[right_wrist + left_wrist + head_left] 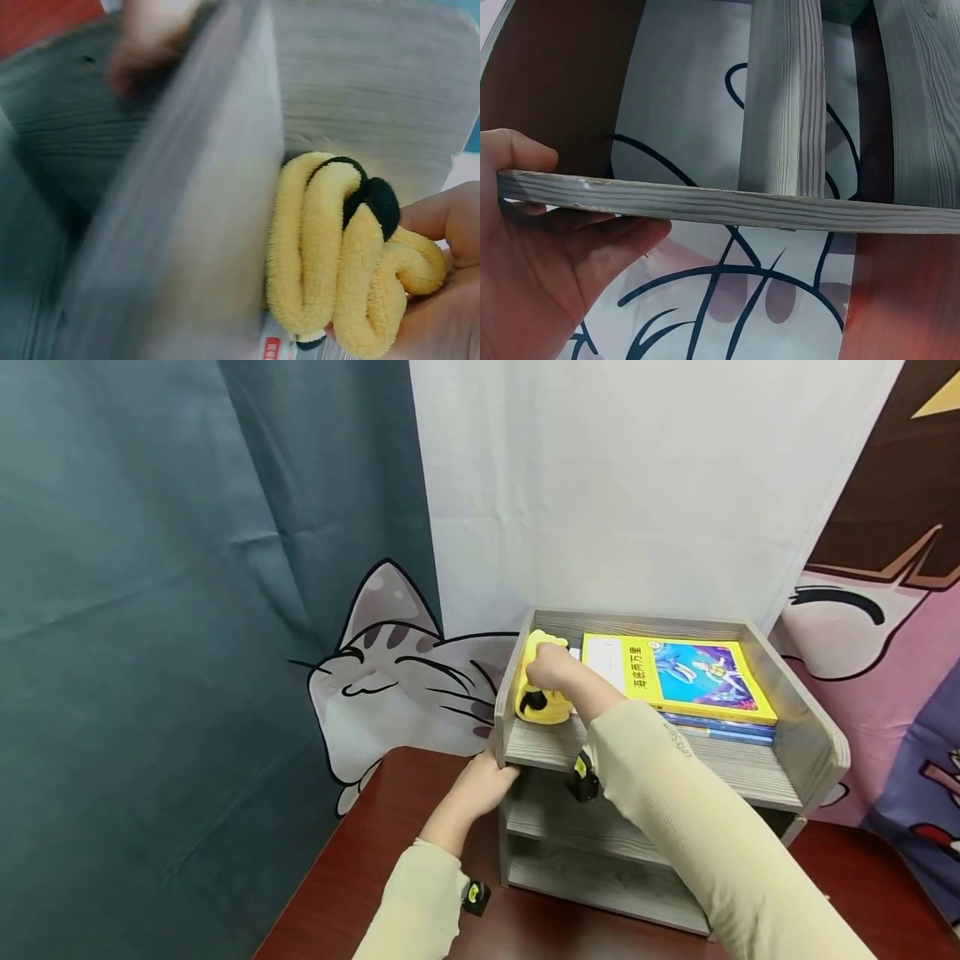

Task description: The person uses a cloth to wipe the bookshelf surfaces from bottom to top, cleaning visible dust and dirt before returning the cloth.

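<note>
A small grey wood-grain desktop shelf (540,745) stands on a table. At the left of its top tier, a fuzzy yellow cloth (553,711) with black patches is bunched into thick folds. My right hand (551,667) reaches over the tier and grips this cloth. In the right wrist view, thumb and fingers (459,247) hold the folds close beside the side panel. Lower down, my left hand (480,787) holds the shelf's left side by its front edge. The left wrist view has the thumb on one face of the panel (705,206) and the fingers on the other.
A yellow-covered book (637,681) lies on several blue-edged books (720,732) to the right of the cloth. Raised sides bound the top tier, with lower shelf boards (600,885) beneath. The reddish-brown table (420,785) meets cartoon-printed curtains (637,485).
</note>
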The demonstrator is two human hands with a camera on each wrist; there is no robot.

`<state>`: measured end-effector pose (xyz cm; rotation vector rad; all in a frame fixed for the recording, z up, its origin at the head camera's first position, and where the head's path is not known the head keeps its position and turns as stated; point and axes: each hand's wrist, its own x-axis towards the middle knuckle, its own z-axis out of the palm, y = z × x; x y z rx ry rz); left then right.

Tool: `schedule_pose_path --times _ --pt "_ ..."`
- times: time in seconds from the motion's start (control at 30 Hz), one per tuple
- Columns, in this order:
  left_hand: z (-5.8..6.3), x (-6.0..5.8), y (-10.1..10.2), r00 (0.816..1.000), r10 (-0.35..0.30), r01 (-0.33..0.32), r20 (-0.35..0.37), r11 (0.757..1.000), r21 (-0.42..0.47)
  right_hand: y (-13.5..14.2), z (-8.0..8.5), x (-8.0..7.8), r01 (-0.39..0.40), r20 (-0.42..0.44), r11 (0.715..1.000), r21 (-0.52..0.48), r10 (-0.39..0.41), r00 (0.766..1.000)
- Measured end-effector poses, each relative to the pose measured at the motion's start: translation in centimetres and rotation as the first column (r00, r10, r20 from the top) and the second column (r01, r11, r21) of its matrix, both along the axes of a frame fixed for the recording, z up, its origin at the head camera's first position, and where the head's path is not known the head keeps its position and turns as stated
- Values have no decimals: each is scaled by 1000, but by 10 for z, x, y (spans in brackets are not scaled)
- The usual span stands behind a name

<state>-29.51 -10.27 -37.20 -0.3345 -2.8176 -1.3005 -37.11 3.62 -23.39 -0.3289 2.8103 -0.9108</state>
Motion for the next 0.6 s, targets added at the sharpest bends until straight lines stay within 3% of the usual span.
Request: schedule_pose_path --times 0.2,0.43,0.6 --pt "-3 0 3 1000 21 -21 -1 1000 -18 3 6 -15 18 67 1000 4 -19 998" --pt "-4 0 5 999 34 -34 -6 999 -21 7 3 -36 17 60 1000 -25 -16 998" --pt "-5 -1 4 999 40 -41 -29 999 -25 8 1 -47 40 87 994 -106 -31 996"
